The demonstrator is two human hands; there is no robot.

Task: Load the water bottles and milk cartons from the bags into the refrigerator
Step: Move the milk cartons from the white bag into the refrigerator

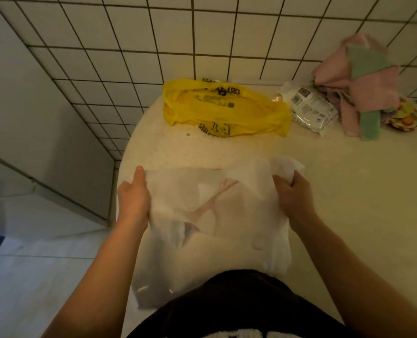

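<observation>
A thin white plastic bag with faint red print lies flat on the cream counter right in front of me, its lower end hanging over the front edge. My left hand grips the bag's left edge. My right hand is closed on the bag's bunched upper right corner. A flattened yellow plastic bag with black print lies further back near the tiled wall. No bottle or carton shows.
A white printed wrapper pack and a pile of pink and green cloths sit at the back right. A white tiled wall backs the counter. A grey appliance side stands to the left, above the pale floor.
</observation>
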